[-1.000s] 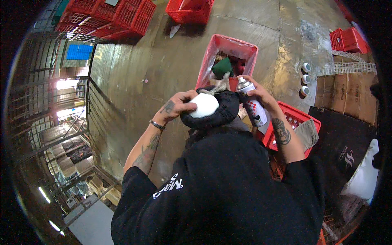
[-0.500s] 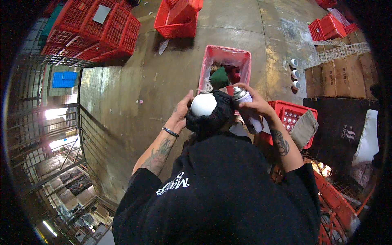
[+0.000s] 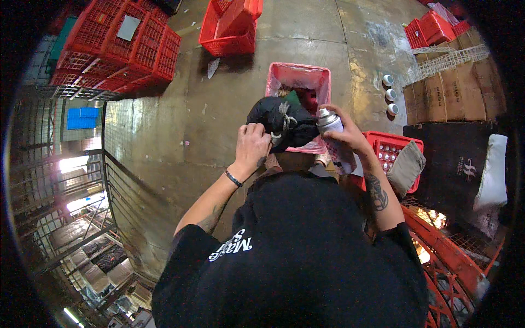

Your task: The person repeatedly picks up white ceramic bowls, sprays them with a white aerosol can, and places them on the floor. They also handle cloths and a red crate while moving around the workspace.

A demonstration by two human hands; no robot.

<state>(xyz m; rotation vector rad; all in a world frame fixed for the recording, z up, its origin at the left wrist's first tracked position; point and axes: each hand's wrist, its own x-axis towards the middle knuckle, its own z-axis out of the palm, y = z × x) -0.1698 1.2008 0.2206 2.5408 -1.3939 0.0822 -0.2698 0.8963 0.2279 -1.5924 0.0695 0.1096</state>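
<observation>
My left hand [image 3: 253,145] grips the near left edge of a rounded black fabric piece [image 3: 263,112], its fingers curled over the cloth. A pale knotted cord [image 3: 285,120] lies across the piece's upper side. In my right hand [image 3: 354,134] is a spray can [image 3: 340,145] with a silver top, tilted, its top end close to the fabric's right side. My index finger reaches over the can's top. Beneath and beyond the piece stands a red plastic-lined crate [image 3: 270,82], partly covered by it; green and dark red cloth shows inside.
To the right, a red crate [image 3: 420,183] holds several cans under a grey cushion [image 3: 406,168]. Several white round objects [image 3: 390,94] line the floor. Flattened cardboard [image 3: 451,95] lies at right. Stacked red crates [image 3: 117,46] and another red crate [image 3: 229,46] stand farther off.
The black piece has been turned, so the white dome is hidden and the cord faces up. My left hand now curls over its near edge. The spray can stays in my right hand.
</observation>
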